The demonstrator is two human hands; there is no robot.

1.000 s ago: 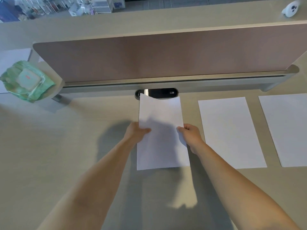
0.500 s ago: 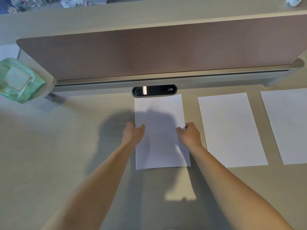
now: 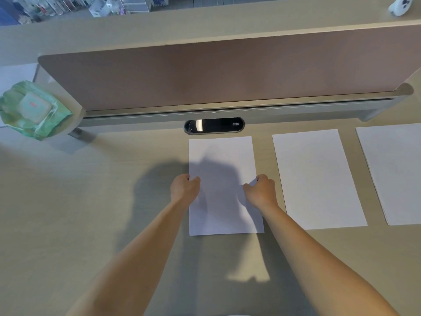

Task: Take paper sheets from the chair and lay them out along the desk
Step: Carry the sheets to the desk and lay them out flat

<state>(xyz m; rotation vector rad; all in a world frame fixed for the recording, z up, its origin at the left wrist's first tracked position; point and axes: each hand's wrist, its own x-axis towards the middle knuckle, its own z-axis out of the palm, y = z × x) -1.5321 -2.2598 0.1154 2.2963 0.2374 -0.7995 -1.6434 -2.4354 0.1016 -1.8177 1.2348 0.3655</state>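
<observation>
A white paper sheet (image 3: 222, 160) lies flat on the beige desk (image 3: 91, 213), just below the cable slot. My left hand (image 3: 184, 188) grips its left edge with curled fingers, and my right hand (image 3: 260, 190) grips its right edge the same way. A second sheet (image 3: 316, 179) lies flat to the right, with a narrow gap between them. A third sheet (image 3: 396, 172) lies further right and is cut off by the frame edge. The chair is not in view.
A brown divider panel (image 3: 227, 74) on a grey rail runs along the back of the desk. An oval cable slot (image 3: 214, 125) sits just beyond the held sheet. A green wet-wipes pack (image 3: 34, 109) rests at the far left. A small white object (image 3: 399, 5) sits at the top right.
The sheet was tilted and raised, covering part of the cable slot; it has come down flat and square on the desk below the slot. Both hands stay on its side edges.
</observation>
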